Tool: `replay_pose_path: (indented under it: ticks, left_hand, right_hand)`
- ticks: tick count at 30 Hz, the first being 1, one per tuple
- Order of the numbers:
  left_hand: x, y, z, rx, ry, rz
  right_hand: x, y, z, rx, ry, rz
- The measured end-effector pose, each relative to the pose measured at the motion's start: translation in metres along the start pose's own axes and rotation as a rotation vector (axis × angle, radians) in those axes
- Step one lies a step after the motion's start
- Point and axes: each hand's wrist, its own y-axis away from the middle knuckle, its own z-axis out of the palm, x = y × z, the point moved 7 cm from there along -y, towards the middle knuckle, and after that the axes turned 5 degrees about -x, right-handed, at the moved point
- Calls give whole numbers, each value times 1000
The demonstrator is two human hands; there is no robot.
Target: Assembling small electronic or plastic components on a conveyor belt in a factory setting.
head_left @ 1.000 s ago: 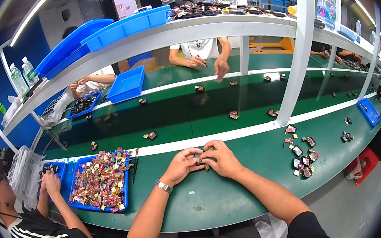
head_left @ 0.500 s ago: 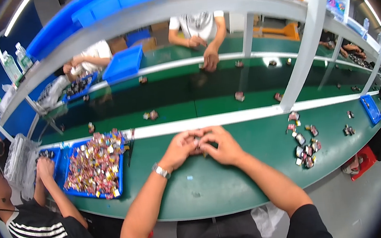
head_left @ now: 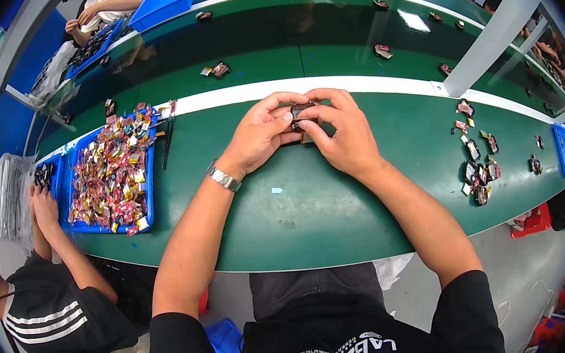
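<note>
Over the green table [head_left: 248,240], my left hand [head_left: 260,134] and my right hand [head_left: 345,133] meet near the back strip. Between their fingertips they pinch a small dark part [head_left: 300,110], perhaps a black plastic housing, with a yellowish-brown piece showing below it. The fingers of both hands are closed and cover much of it. To the left stands a blue tray [head_left: 153,198] heaped with small red, yellow and white electronic pieces [head_left: 109,172]. Right of my hands lies a loose group of small black-and-red assemblies [head_left: 480,171].
A thin dark tool [head_left: 168,142] lies beside the tray. Behind the white strip [head_left: 252,93] runs a green belt [head_left: 161,86] carrying scattered assemblies. A metal post [head_left: 498,23] rises at right. A co-worker [head_left: 60,306] sits close on my left. A blue bin [head_left: 563,150] stands far right.
The view has tilted downward, so the table and my hands sit higher in the picture. The dark part between my fingers shows more clearly now. My hands stay together.
</note>
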Motion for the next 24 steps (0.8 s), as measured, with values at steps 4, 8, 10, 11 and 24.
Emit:
replay_pose_path:
  ticks: [4,8,10,11,24]
  left_hand:
    - [1,-1,2,-36,17,23]
    - [0,-2,4,-20,40,17]
    - [1,-2,3,-21,42,10]
    - [4,0,5,-25,44,23]
    - [3,0,5,-55,41,22]
  right_hand:
    - [-3,1,-1,2,-78,-32]
    - [-4,1,-2,38,-60,-20]
    - [-4,0,-1,41,-65,-28]
    - [-5,-1,-2,39,-75,-35]
    - [-1,2,-3,43,-81,18]
